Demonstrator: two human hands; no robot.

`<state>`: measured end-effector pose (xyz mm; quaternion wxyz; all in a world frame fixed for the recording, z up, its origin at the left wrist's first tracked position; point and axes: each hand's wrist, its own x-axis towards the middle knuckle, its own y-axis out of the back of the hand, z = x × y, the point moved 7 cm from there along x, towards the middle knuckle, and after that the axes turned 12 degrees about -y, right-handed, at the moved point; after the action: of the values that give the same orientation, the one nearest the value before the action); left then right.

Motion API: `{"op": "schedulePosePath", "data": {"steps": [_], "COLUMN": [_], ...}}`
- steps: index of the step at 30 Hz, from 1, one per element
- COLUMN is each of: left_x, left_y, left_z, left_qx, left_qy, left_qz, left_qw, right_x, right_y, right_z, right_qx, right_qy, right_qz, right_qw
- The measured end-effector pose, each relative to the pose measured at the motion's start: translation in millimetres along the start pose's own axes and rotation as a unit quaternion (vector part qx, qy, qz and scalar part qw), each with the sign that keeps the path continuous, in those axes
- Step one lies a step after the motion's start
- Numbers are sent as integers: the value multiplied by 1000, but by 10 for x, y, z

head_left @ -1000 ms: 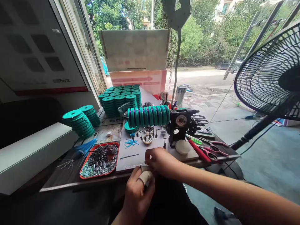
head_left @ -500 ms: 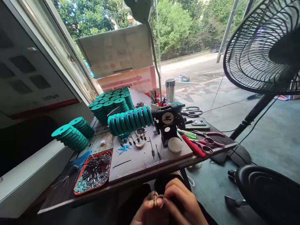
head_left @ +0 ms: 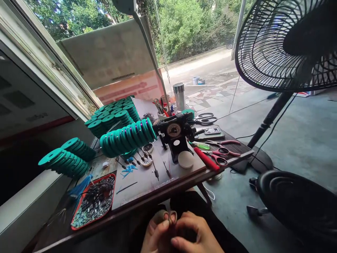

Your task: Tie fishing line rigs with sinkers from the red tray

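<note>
Below the table's front edge, my left hand (head_left: 155, 233) is closed in a pinch, with pale coverings on its fingertips. Close against it, my right hand (head_left: 196, 233) has curled fingers, their tips meeting near the left thumb. Whatever is between the fingertips is too small and blurred to name. On the white board (head_left: 142, 191) in front of them lie several thin wire pieces with dark weights (head_left: 156, 173). Behind stands a black winding device (head_left: 173, 131) carrying a row of green spools (head_left: 129, 137).
A red-rimmed tray (head_left: 113, 196) of small metal parts sits left. Stacked green spools (head_left: 63, 161) stand beyond it. Pink-handled scissors (head_left: 219, 159), pliers (head_left: 226, 142) and a red-handled tool (head_left: 206, 159) lie right. A floor fan (head_left: 265, 52) and a black stool (head_left: 297, 203) are at the right.
The view has turned, so the table and its things appear further left. My right hand's fingers have shifted and curled beside the left fingertips; both hands stay together at the bottom.
</note>
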<state>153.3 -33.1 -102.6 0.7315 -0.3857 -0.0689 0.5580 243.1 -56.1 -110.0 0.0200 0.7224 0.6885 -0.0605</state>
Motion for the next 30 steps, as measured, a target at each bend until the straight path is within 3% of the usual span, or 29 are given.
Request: {"op": "schedulePosePath", "data": {"steps": [2, 4, 7, 10, 14, 16, 19, 21, 22, 23, 25, 26, 27, 28, 30], "left_x": [21, 32, 29, -6, -69, -61, -18, -25, -46, -77, -155, -206, -262, -321, -427], "left_y": [-4, 13, 47, 123, 243, 225, 199, 215, 235, 260, 300, 316, 331, 345, 369], "left_z": [60, 89, 95, 74, 48, 98, 308, 469, 531, 580, 631, 654, 681, 715, 794], "left_qx": [30, 45, 81, 98, 78, 97, 211, 319, 370, 415, 482, 501, 508, 508, 506], "left_qy": [-39, -51, -23, 40, 111, 97, -14, -110, -153, -197, -279, -327, -378, -428, -505], "left_qz": [5, 14, 9, 18, 63, 41, 9, 6, 9, 13, 10, 10, 16, 27, 67], "left_qw": [999, 998, 996, 994, 989, 990, 977, 941, 916, 888, 830, 801, 774, 747, 696], "right_x": [37, 59, 75, 142, 233, 220, 124, 41, -4, -57, -167, -191, -164, -105, 122], "right_y": [-75, -165, -233, -178, -108, -100, -133, -214, -281, -367, -574, -671, -755, -847, -991], "right_z": [119, 212, 297, 301, 228, 184, 125, 14, -97, -246, -601, -780, -946, -1080, -1267], "right_qx": [112, 228, 308, 248, 140, 81, -27, -170, -267, -367, -518, -551, -568, -570, -579], "right_qy": [-74, -151, -250, -270, -239, -214, -161, -68, 12, 112, 311, 379, 411, 418, 359], "right_qz": [-18, -59, -120, -154, -176, -179, -180, -182, -175, -158, -102, -82, -75, -108, -180], "right_qw": [991, 960, 910, 918, 945, 957, 970, 966, 947, 910, 790, 739, 710, 699, 710]}}
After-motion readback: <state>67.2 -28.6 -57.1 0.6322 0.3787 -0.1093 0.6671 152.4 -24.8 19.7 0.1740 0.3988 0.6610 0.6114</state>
